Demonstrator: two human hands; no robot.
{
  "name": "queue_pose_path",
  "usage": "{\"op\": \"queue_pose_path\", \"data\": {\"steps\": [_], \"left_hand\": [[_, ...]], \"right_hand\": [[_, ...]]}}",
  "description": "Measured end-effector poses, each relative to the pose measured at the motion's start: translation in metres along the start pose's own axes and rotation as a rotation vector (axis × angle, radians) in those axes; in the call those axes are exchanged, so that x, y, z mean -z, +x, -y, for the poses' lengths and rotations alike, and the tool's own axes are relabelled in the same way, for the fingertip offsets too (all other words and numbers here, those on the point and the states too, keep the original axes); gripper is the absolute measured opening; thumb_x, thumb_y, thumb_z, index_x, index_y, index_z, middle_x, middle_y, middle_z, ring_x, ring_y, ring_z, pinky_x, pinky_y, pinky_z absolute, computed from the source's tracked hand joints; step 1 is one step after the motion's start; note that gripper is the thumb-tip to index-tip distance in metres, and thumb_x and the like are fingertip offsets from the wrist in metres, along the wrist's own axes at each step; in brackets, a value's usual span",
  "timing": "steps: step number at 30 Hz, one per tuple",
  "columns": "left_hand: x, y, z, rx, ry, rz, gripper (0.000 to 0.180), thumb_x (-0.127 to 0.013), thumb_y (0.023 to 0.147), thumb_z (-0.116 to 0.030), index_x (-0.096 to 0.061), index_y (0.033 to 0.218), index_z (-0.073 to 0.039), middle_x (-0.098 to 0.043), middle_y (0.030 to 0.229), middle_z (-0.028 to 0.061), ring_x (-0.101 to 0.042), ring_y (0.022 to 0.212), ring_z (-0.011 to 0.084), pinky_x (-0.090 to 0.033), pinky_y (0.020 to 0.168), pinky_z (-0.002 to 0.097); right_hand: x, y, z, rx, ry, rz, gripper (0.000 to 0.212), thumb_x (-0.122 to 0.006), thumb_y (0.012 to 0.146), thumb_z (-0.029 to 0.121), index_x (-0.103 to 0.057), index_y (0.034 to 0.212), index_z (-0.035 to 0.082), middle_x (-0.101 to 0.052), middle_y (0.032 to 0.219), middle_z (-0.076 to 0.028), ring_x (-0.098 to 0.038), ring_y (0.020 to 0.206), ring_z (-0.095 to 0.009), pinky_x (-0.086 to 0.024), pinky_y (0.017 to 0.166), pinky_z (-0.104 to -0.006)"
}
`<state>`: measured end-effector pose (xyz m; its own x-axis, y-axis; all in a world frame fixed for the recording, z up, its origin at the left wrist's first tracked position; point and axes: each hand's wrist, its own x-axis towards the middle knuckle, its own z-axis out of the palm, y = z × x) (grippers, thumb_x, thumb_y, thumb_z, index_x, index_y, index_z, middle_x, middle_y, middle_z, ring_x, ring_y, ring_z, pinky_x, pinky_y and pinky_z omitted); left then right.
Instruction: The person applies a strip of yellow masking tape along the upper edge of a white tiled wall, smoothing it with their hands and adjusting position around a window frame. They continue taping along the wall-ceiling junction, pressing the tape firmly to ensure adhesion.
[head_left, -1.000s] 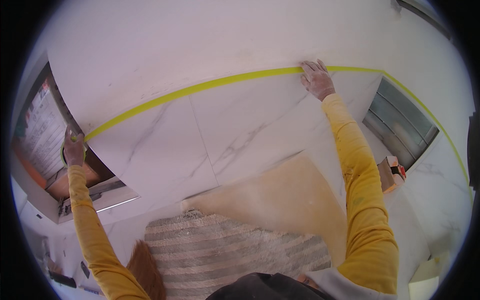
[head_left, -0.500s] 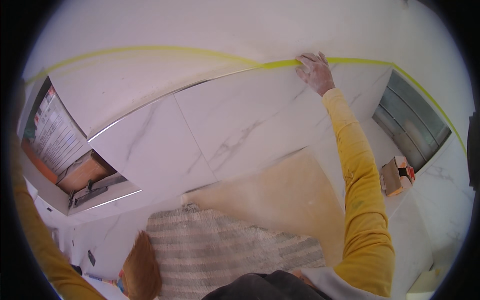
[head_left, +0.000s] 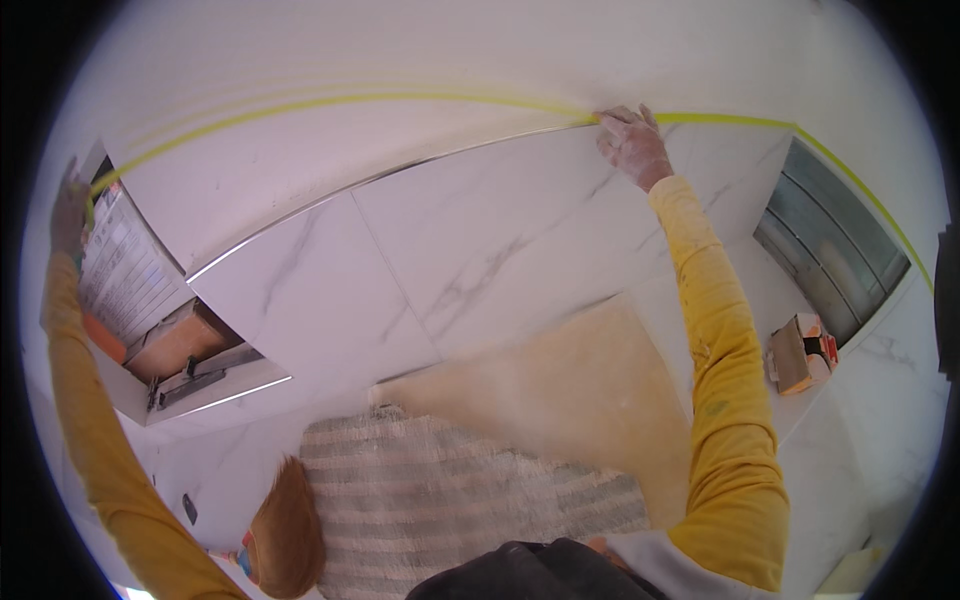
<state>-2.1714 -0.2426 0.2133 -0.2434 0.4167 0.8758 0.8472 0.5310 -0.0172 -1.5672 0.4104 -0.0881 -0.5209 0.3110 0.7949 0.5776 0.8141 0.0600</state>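
Note:
A long strip of yellow-green tape (head_left: 360, 98) spans the wall above a marble-look tile ledge (head_left: 470, 230). At the upper right, dusty fingers of my right hand (head_left: 636, 150) press on the tape where it meets the ledge's back edge; the fingers are bent and somewhat apart. Right of that hand the tape lies along the edge and turns the corner. My left hand (head_left: 70, 215), at the far left, is closed on the tape's other end. Between the hands the strip bows away from the edge. Whether a roll is in the left hand is too dim to tell.
An opening at the left holds an orange-brown box (head_left: 180, 340) and a printed white panel (head_left: 125, 265). A small carton (head_left: 803, 353) stands beside a grey-glass recess (head_left: 835, 240) at the right. Below are brown sheeting (head_left: 560, 390), a striped mat (head_left: 450, 500) and a broom (head_left: 285, 530).
My left hand and forearm have come into view at the far left, holding the tape. The loose stretch now reaches farther right, up to my right hand, which has stayed nearly in place.

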Motion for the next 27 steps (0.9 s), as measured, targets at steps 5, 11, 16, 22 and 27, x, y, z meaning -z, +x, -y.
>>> {"op": "queue_pose_path", "data": {"steps": [5, 11, 16, 22, 27], "left_hand": [[-0.102, -0.085, 0.037, 0.295, -0.035, 0.246, 0.066, -0.059, 0.091, -0.019, -0.037, 0.153, -0.012, -0.052, 0.143, 0.0211, -0.053, 0.129, 0.0288, -0.04, 0.107, 0.0341], [-0.156, -0.16, 0.041, 0.403, -0.302, 0.286, 0.068, -0.055, 0.09, -0.013, -0.033, 0.154, -0.009, -0.047, 0.146, 0.0258, -0.047, 0.136, 0.033, -0.04, 0.107, 0.0348], [-0.189, -0.191, 0.037, 0.469, -0.388, 0.385, 0.068, -0.054, 0.089, -0.012, -0.032, 0.153, -0.004, -0.043, 0.148, 0.0268, -0.04, 0.141, 0.0345, -0.036, 0.111, 0.0354], [-0.189, -0.212, 0.046, 0.414, -0.521, 0.27, 0.069, -0.055, 0.088, -0.013, -0.033, 0.153, -0.002, -0.045, 0.144, 0.0312, -0.041, 0.14, 0.0348, -0.038, 0.109, 0.0361], [-0.174, -0.206, 0.034, 0.245, -0.277, 0.175, 0.066, -0.061, 0.087, -0.018, -0.042, 0.148, -0.002, -0.056, 0.136, 0.0195, -0.054, 0.121, 0.0278, -0.042, 0.103, 0.0369]], "right_hand": [[0.001, -0.005, -0.006, -0.017, -0.037, 0.047, 0.044, -0.065, 0.086, 0.021, -0.061, 0.129, 0.017, -0.059, 0.125, 0.002, -0.052, 0.124, -0.015, -0.023, 0.12, -0.0459], [0.004, -0.01, 0.003, -0.007, -0.044, 0.031, 0.048, -0.063, 0.085, 0.017, -0.058, 0.133, 0.017, -0.058, 0.127, 0.001, -0.052, 0.124, -0.015, -0.023, 0.119, -0.0467], [0.007, -0.011, -0.001, 0.003, -0.079, 0.045, 0.049, -0.062, 0.085, 0.017, -0.056, 0.134, 0.016, -0.057, 0.127, 0.0, -0.051, 0.125, -0.015, -0.022, 0.12, -0.0474], [0.008, -0.007, 0.011, 0.022, -0.075, 0.078, 0.053, -0.062, 0.084, 0.018, -0.055, 0.136, 0.017, -0.057, 0.13, 0.0, -0.051, 0.126, -0.017, -0.022, 0.12, -0.0484], [-0.001, -0.009, -0.012, 0.127, -0.093, 0.071, 0.058, -0.066, 0.08, 0.013, -0.054, 0.137, 0.014, -0.057, 0.133, -0.004, -0.051, 0.127, -0.022, -0.023, 0.119, -0.049]]}}
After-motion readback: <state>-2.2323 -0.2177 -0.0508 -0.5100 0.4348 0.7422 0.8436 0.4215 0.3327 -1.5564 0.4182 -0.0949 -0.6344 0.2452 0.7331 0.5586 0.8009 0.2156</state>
